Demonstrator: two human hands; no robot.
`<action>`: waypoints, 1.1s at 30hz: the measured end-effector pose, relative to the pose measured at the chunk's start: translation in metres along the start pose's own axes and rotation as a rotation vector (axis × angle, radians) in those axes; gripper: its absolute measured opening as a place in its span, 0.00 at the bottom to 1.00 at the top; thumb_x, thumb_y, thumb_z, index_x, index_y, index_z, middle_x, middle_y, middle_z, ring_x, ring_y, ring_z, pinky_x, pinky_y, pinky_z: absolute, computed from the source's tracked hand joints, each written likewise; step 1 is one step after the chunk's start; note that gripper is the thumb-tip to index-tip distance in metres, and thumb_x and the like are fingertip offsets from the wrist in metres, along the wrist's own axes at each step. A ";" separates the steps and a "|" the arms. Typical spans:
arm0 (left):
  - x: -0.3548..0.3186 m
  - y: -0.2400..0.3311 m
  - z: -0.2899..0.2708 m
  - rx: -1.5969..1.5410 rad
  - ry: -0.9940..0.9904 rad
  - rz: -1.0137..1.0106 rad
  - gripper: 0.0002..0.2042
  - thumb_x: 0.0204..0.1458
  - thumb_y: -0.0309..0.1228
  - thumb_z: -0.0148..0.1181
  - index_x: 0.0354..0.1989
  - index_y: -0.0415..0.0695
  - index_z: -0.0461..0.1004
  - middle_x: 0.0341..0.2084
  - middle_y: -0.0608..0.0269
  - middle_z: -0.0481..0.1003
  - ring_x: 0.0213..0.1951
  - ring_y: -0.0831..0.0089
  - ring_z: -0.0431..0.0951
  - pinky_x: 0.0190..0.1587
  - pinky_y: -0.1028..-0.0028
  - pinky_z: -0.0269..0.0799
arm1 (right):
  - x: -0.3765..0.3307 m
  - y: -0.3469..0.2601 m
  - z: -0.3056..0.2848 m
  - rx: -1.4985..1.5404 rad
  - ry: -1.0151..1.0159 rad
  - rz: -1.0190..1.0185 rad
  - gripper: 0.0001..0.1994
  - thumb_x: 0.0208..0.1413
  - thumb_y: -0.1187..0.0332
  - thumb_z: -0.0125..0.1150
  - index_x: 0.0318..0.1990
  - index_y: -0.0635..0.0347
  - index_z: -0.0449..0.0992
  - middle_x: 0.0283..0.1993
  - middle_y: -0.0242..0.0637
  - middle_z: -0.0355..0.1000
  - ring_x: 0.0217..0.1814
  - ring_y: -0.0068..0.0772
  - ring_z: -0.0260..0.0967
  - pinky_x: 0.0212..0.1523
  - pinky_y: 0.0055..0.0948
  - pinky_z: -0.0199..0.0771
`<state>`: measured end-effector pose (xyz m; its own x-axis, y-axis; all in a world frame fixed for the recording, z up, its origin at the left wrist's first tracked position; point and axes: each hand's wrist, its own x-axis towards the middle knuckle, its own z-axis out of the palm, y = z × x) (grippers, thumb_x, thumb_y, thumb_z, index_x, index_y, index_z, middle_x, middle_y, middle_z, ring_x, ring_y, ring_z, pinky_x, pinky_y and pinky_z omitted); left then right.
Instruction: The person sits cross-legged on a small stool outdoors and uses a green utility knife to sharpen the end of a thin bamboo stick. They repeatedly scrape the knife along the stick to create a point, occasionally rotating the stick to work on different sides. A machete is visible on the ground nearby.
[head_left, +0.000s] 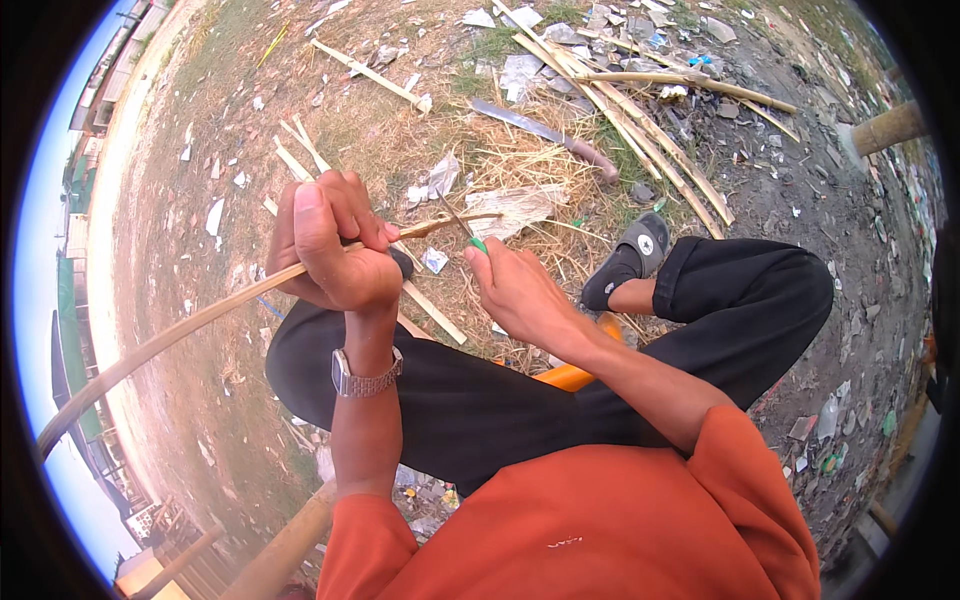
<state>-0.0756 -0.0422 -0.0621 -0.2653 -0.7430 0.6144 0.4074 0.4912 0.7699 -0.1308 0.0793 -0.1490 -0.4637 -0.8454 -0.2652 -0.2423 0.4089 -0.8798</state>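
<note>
My left hand (345,245) is closed around a long bamboo strip (190,322). The strip runs from the far left edge, through the fist, to a narrower tip in front of my right hand. In my right hand (525,295) is a small knife (457,216) with a green handle, its fingers wrapped round that handle. The thin blade points up and to the left, close to the strip's tip; whether it touches the strip I cannot tell. On the ground beyond both hands lies a machete (545,130) with a brown handle.
Split bamboo pieces (640,125) lie in a pile at the far right, with another strip (370,75) at the far left. Straw shavings (530,165) and litter cover the ground. A thick bamboo pole (285,550) is at lower left. Something orange (567,377) sits between my legs.
</note>
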 end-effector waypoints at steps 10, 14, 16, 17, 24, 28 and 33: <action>-0.002 0.001 -0.002 0.016 0.040 -0.039 0.19 0.58 0.34 0.40 0.13 0.45 0.52 0.06 0.66 0.52 0.08 0.80 0.48 0.09 0.80 0.47 | -0.003 -0.034 -0.008 0.066 -0.027 -0.054 0.18 0.65 0.60 0.40 0.39 0.72 0.67 0.25 0.65 0.69 0.32 0.68 0.69 0.33 0.56 0.67; 0.001 0.000 -0.003 -0.018 0.076 -0.021 0.18 0.57 0.31 0.41 0.13 0.43 0.53 0.06 0.66 0.53 0.07 0.82 0.49 0.08 0.81 0.48 | 0.002 -0.028 -0.003 0.019 -0.017 -0.085 0.18 0.65 0.60 0.41 0.40 0.72 0.67 0.25 0.64 0.70 0.31 0.69 0.68 0.33 0.56 0.67; 0.002 0.000 -0.002 -0.001 0.093 -0.023 0.18 0.57 0.31 0.41 0.13 0.43 0.52 0.06 0.66 0.53 0.08 0.82 0.49 0.08 0.81 0.48 | 0.002 -0.032 -0.006 0.027 0.003 -0.082 0.18 0.65 0.61 0.41 0.39 0.71 0.67 0.24 0.63 0.70 0.30 0.69 0.68 0.33 0.55 0.68; 0.002 0.001 -0.002 0.008 0.099 -0.031 0.18 0.57 0.31 0.41 0.13 0.43 0.52 0.06 0.66 0.53 0.08 0.82 0.49 0.08 0.80 0.48 | -0.001 -0.038 -0.008 0.040 0.020 -0.067 0.17 0.65 0.61 0.41 0.39 0.71 0.67 0.24 0.63 0.70 0.30 0.69 0.68 0.33 0.55 0.68; -0.001 0.001 -0.001 0.045 0.137 -0.041 0.19 0.57 0.34 0.41 0.13 0.47 0.51 0.06 0.68 0.51 0.07 0.81 0.47 0.09 0.79 0.45 | -0.003 -0.040 -0.001 0.061 0.034 -0.093 0.16 0.66 0.60 0.40 0.39 0.66 0.65 0.21 0.60 0.67 0.28 0.66 0.66 0.31 0.55 0.63; 0.003 0.001 -0.007 0.038 0.136 -0.006 0.18 0.57 0.30 0.40 0.13 0.43 0.52 0.06 0.66 0.53 0.07 0.82 0.49 0.08 0.80 0.48 | 0.004 -0.018 0.016 -0.115 0.076 -0.129 0.15 0.65 0.60 0.41 0.40 0.66 0.65 0.21 0.60 0.68 0.27 0.67 0.68 0.29 0.57 0.66; 0.009 -0.005 -0.001 0.064 0.160 0.046 0.19 0.57 0.30 0.42 0.12 0.46 0.52 0.05 0.68 0.52 0.07 0.82 0.50 0.07 0.81 0.48 | 0.004 0.106 0.026 -0.308 0.127 0.137 0.17 0.66 0.59 0.40 0.39 0.68 0.63 0.19 0.58 0.68 0.26 0.64 0.69 0.28 0.54 0.68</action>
<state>-0.0786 -0.0517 -0.0608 -0.1035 -0.7795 0.6178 0.3576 0.5504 0.7544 -0.1365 0.1102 -0.2539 -0.6074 -0.7339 -0.3040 -0.4068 0.6161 -0.6745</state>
